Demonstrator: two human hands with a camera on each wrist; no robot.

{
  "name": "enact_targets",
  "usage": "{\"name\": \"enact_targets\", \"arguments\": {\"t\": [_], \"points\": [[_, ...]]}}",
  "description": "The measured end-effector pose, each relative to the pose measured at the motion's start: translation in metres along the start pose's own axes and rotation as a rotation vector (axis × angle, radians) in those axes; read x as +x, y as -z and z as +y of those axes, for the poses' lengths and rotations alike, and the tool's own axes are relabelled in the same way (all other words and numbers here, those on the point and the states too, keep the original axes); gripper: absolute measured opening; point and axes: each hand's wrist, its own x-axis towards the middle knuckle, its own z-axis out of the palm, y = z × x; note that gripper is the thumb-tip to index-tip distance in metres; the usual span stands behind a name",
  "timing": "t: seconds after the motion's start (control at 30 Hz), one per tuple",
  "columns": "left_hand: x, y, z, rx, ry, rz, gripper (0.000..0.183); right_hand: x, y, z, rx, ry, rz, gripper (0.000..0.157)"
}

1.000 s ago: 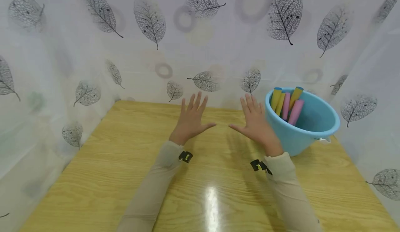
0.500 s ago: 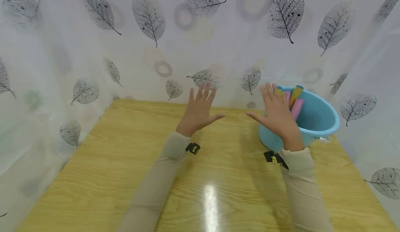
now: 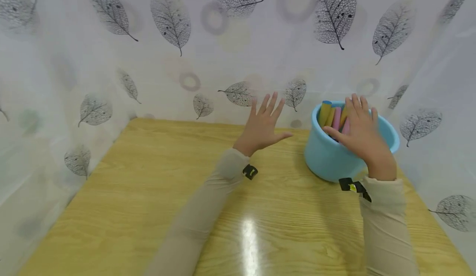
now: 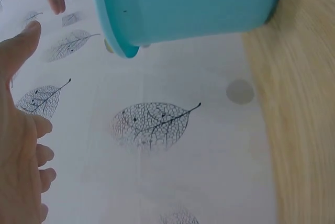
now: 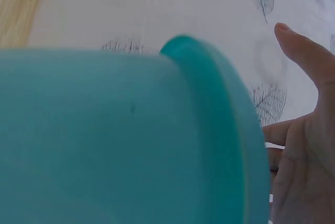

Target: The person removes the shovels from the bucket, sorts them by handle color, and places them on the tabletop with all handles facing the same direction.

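Note:
A light blue bucket [image 3: 331,160] stands at the right of the wooden table. Inside it, yellow sticks [image 3: 325,113] with blue ends and pink sticks [image 3: 336,118] lean against the left wall. My right hand [image 3: 362,135] is over the bucket's opening, fingers spread, covering part of the rim and sticks; the right wrist view has the bucket wall [image 5: 104,135] close by. To the bucket's left, my left hand [image 3: 262,127] hovers above the table's far part, fingers straight and thumb out. It is apart from the bucket, and nothing is in it.
The wooden table [image 3: 148,185] ends at a white curtain [image 3: 148,61] printed with grey leaves, which surrounds its back and sides. Black straps with small clips [image 3: 250,172] show at both sleeve cuffs. A bright reflection lies on the table's front middle.
Both hands have moved to the right, fingers still spread. The right one went from the bucket's left side to over its opening; the left one came nearer the bucket.

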Motion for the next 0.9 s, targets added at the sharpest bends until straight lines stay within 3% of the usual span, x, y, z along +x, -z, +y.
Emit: {"name": "enact_targets", "arguments": {"t": [0.53,0.9], "points": [[0.041,-0.021,0.048,0.018,-0.067,-0.101,0.086,-0.019,-0.002,0.068,0.022,-0.127,-0.010,0.093],[0.060,-0.029,0.072,0.019,-0.009,-0.120,0.084,-0.027,-0.007,0.100,0.090,-0.150,0.068,0.081]]}}
